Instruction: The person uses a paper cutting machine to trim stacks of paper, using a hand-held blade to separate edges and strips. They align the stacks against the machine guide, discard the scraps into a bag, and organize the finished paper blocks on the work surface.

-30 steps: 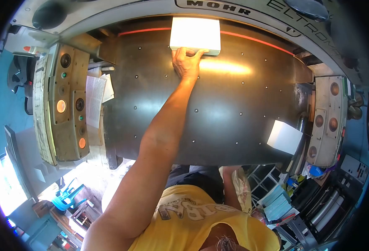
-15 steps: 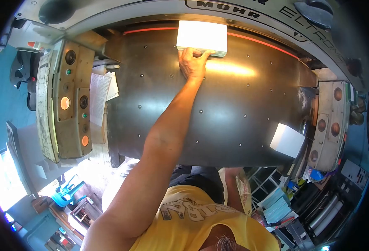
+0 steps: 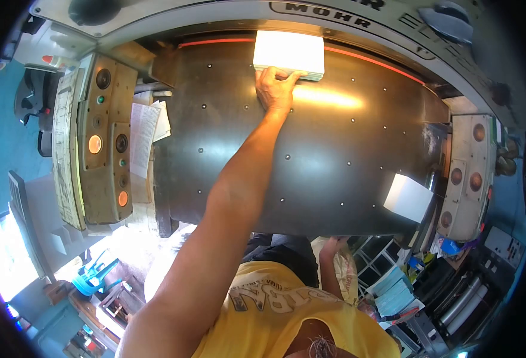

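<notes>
A stack of white paper [image 3: 289,52] lies at the back of the dark metal table [image 3: 245,179], under the machine's front beam. My left hand [image 3: 273,88] is closed against the stack's front edge, fingers curled at its left corner and thumb stretched along the edge to the right. My left arm reaches across the table. Low at the table's front edge, my right hand [image 3: 332,244] is small in view, its fingers mostly hidden at the edge. A white paper block [image 3: 408,198] sits at the table's front right.
Button panels with lit lamps flank the table, one on the left [image 3: 109,143] and one on the right [image 3: 467,173]. Printed sheets [image 3: 143,137] lie beside the left panel. The machine's beam [image 3: 215,18] crosses above the back. A blue chair [image 3: 96,271] stands at lower left.
My right hand has risen slightly toward the table's front edge. My left hand stays on the paper stack, and the view has shifted a little.
</notes>
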Motion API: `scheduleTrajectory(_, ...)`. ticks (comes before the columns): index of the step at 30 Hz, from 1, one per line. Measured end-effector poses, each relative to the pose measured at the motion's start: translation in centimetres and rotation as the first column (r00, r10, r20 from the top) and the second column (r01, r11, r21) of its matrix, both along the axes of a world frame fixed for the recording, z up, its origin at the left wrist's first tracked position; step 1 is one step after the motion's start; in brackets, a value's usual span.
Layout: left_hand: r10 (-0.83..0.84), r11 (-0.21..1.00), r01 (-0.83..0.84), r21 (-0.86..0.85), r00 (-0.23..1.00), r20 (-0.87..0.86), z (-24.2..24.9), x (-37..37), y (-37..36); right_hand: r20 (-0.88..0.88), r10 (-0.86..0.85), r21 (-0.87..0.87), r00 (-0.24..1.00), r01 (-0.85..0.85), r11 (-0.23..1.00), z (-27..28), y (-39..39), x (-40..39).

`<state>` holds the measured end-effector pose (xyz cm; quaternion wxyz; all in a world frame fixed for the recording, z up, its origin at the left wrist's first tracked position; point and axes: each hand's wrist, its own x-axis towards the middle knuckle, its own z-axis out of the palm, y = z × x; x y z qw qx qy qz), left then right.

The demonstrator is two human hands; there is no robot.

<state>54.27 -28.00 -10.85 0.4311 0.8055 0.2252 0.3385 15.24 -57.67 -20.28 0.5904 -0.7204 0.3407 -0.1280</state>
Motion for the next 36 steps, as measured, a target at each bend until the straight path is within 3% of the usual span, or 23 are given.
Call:
scheduleTrajectory(1, -0.002, 1.0, 0.002, 0.003, 1.0, 0.011, -0.2, 0.2, 0.0, 0.039, -0.084, 0.014, 0.996, 0.083, 0.996, 0.2, 0.2, -0.1)
scheduleTrajectory(4, -0.031, 0.999, 0.031, -0.031, 0.999, 0.009, -0.3, 0.2, 0.3, -0.06, -0.039, -0.029, 0.997, 0.038, 0.999, 2.7, -0.5, -2.1)
scheduleTrajectory(7, -0.227, 0.973, 0.227, -0.035, 0.974, 0.004, -0.9, -0.8, 1.6, -0.129, 0.167, -0.371, 0.977, -0.204, 0.906, 5.8, -3.9, -4.4)
scheduleTrajectory(8, -0.384, 0.923, 0.384, 0.009, 0.923, -0.004, -0.6, -1.6, 2.8, -0.086, 0.227, -0.446, 0.97, -0.241, 0.862, 8.6, -4.8, -3.8)
scheduleTrajectory(9, -0.551, 0.834, 0.549, -0.047, 0.833, -0.041, -1.4, -2.3, 4.3, -0.135, 0.299, -0.57, 0.945, -0.321, 0.757, 10.9, -6.5, -3.0)
scheduleTrajectory(10, -0.658, 0.753, 0.648, -0.118, 0.744, -0.115, 0.6, -4.6, 5.3, -0.174, 0.408, -0.726, 0.896, -0.397, 0.561, 11.8, -9.1, -2.5)
scheduleTrajectory(11, -0.749, 0.662, 0.721, -0.204, 0.635, -0.186, 3.0, -8.2, 6.2, -0.239, 0.464, -0.761, 0.853, -0.462, 0.456, 12.5, -11.5, -2.0)
scheduleTrajectory(13, -0.74, 0.592, 0.805, -0.035, 0.526, -0.419, 5.7, -15.2, 8.8, -0.364, 0.492, -0.782, 0.791, -0.547, 0.299, 14.1, -15.4, -0.9)
scheduleTrajectory(15, -0.744, 0.478, 0.843, 0.247, 0.538, -0.397, 5.0, -22.7, 12.0, -0.461, 0.529, -0.775, 0.713, -0.613, 0.151, 14.6, -18.5, 0.5)
scheduleTrajectory(17, -0.669, 0.43, 0.834, 0.345, 0.551, -0.499, 6.2, -30.0, 14.9, -0.552, 0.519, -0.756, 0.652, -0.655, 0.019, 15.2, -20.1, 1.4)
scheduleTrajectory(20, -0.516, 0.405, 0.85, 0.338, 0.517, -0.682, 6.8, -39.1, 17.9, -0.659, 0.445, -0.708, 0.607, -0.701, -0.091, 13.9, -22.1, 2.5)
scheduleTrajectory(22, -0.368, 0.391, 0.87, 0.3, 0.447, -0.815, 6.1, -43.0, 18.8, -0.654, 0.446, -0.713, 0.61, -0.694, -0.096, 13.2, -22.6, 2.9)
scheduleTrajectory(24, -0.261, 0.328, 0.853, 0.407, 0.495, -0.828, 3.3, -44.1, 19.8, -0.645, 0.44, -0.734, 0.625, -0.667, -0.127, 12.1, -23.3, 3.2)
scheduleTrajectory(26, -0.196, 0.273, 0.825, 0.495, 0.552, -0.811, 2.1, -44.4, 19.9, -0.588, 0.457, -0.773, 0.668, -0.631, -0.071, 11.4, -23.4, 3.5)
scheduleTrajectory(30, -0.304, 0.38, 0.861, 0.339, 0.462, -0.833, 4.4, -44.2, 19.3, -0.557, 0.448, -0.781, 0.7, -0.624, 0.004, 10.9, -23.6, 4.9)
scheduleTrajectory(32, -0.377, 0.404, 0.881, 0.247, 0.407, -0.832, 7.4, -42.9, 18.3, -0.473, 0.431, -0.847, 0.769, -0.531, 0.019, 12.6, -21.7, 5.0)
scheduleTrajectory(33, -0.436, 0.463, 0.857, 0.225, 0.441, -0.785, 8.4, -41.8, 18.4, -0.428, 0.42, -0.876, 0.8, -0.482, 0.027, 14.2, -19.7, 4.9)
scheduleTrajectory(35, -0.534, 0.575, 0.801, 0.166, 0.521, -0.666, 9.4, -38.2, 18.4, -0.298, 0.433, -0.868, 0.851, -0.43, 0.248, 16.4, -14.7, 4.7)
scheduleTrajectory(36, -0.585, 0.695, 0.718, 0.019, 0.582, -0.565, 9.5, -35.3, 18.3, -0.193, 0.488, -0.779, 0.851, -0.435, 0.451, 16.7, -12.1, 5.3)
